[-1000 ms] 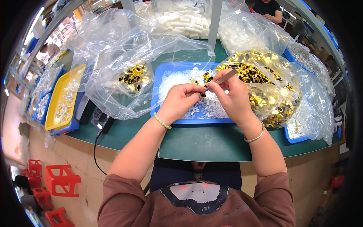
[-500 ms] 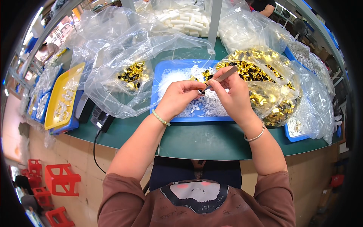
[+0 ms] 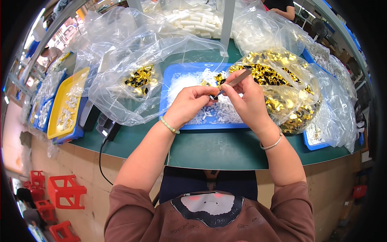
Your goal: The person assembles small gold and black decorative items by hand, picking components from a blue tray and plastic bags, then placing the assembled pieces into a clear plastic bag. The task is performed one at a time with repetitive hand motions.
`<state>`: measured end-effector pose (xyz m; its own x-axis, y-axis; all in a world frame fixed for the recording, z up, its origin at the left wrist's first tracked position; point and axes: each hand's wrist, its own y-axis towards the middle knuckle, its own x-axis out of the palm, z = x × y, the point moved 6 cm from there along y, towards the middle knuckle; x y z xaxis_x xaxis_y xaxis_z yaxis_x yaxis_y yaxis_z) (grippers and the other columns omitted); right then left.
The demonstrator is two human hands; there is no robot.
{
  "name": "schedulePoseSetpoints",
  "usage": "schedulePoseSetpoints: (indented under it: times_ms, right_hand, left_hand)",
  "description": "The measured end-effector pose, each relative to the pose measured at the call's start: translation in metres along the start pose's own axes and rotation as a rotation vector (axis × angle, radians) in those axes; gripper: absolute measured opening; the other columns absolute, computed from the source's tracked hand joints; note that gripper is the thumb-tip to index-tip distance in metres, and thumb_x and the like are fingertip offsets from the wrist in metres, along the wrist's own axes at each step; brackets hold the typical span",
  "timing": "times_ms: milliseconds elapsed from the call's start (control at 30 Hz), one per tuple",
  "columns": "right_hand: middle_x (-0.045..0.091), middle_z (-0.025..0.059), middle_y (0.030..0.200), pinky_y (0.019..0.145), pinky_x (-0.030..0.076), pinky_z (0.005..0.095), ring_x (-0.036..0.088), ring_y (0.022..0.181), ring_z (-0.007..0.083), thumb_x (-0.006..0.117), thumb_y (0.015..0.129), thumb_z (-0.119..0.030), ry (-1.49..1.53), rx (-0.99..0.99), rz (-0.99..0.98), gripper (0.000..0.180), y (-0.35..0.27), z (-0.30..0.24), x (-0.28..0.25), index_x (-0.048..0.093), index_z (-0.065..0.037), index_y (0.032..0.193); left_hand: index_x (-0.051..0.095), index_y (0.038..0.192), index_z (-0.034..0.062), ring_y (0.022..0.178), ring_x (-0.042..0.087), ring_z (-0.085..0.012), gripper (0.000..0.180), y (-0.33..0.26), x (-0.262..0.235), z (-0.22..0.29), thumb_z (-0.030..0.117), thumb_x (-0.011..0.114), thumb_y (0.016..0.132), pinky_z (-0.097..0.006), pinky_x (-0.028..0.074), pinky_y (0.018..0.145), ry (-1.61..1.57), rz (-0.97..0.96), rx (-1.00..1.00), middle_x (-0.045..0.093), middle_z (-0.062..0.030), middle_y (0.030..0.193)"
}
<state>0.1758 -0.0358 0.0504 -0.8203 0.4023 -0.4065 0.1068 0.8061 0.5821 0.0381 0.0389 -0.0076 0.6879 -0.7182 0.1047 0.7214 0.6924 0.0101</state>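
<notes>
My left hand [image 3: 186,104] pinches a small black-and-gold part [image 3: 214,97] between thumb and fingertips. In my right hand [image 3: 250,101] is a pair of metal tweezers [image 3: 242,76], slanting up to the right, its lower tip close to the part. Fingers partly hide where tip and part meet. Both hands are above a blue tray [image 3: 213,126] holding small white and clear plastic pieces [image 3: 221,113]. A few gold parts [image 3: 220,77] lie at the tray's far right. Beside my right hand bulges a clear bag of shiny gold parts [image 3: 278,80].
At left, another clear bag [image 3: 121,107] holds gold parts; a yellow tray [image 3: 56,125] stands beyond a black device [image 3: 108,126] with a cable. White foam-like pieces [image 3: 197,22] are heaped behind. A grey post [image 3: 227,24] rises at the back. Red stools [image 3: 66,191] stand on the floor.
The part in my left fingers has turned slightly and shows more of its side. The tweezers have shifted slightly left and up. Both hands stay over the tray.
</notes>
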Motion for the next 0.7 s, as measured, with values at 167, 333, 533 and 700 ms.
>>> schedulePoseSetpoints:
  times_ms: [167, 333, 533, 700]
  right_hand:
    - [0.064, 0.0078, 0.085, 0.068, 0.054, 0.0253, 0.066, 0.076, 0.0127, 0.066, 0.089, 0.000, -0.003, -0.010, -0.003, 0.019, 0.000, -0.001, 0.002, 0.053, 0.002, 0.102]
    - [0.065, 0.0094, 0.084, 0.067, 0.054, 0.0272, 0.067, 0.074, 0.0164, 0.067, 0.088, 0.000, -0.134, -0.081, -0.016, 0.019, -0.002, -0.009, 0.005, 0.053, 0.001, 0.100]
    - [0.065, 0.0108, 0.085, 0.063, 0.054, 0.0306, 0.068, 0.071, 0.0223, 0.070, 0.085, 0.002, -0.271, -0.331, -0.010, 0.021, -0.007, -0.030, 0.013, 0.053, -0.001, 0.097]
    - [0.066, 0.0109, 0.087, 0.063, 0.053, 0.0306, 0.069, 0.073, 0.0234, 0.071, 0.084, 0.003, -0.369, -0.439, -0.050, 0.022, -0.010, -0.037, 0.018, 0.055, -0.001, 0.098]
  left_hand:
    - [0.066, 0.117, -0.0040, 0.094, 0.064, -0.0115, 0.032, 0.001, -0.002, -0.003, -0.001, 0.052, 0.088, -0.024, 0.052, 0.087, 0.049, 0.018, 0.033, 0.068, -0.0090, 0.111]
    - [0.068, 0.112, -0.0029, 0.092, 0.063, -0.0097, 0.030, 0.003, -0.004, -0.001, -0.001, 0.057, 0.084, -0.024, 0.051, 0.083, 0.119, 0.031, 0.093, 0.070, -0.0075, 0.104]
    - [0.069, 0.109, -0.0034, 0.086, 0.063, -0.0086, 0.029, 0.003, -0.006, -0.002, 0.001, 0.060, 0.082, -0.024, 0.051, 0.079, 0.124, 0.077, 0.101, 0.071, -0.0061, 0.096]
    - [0.070, 0.107, -0.0037, 0.084, 0.064, -0.0095, 0.028, 0.003, -0.009, -0.002, 0.003, 0.061, 0.082, -0.024, 0.052, 0.076, 0.140, 0.109, 0.095, 0.071, -0.0071, 0.093]
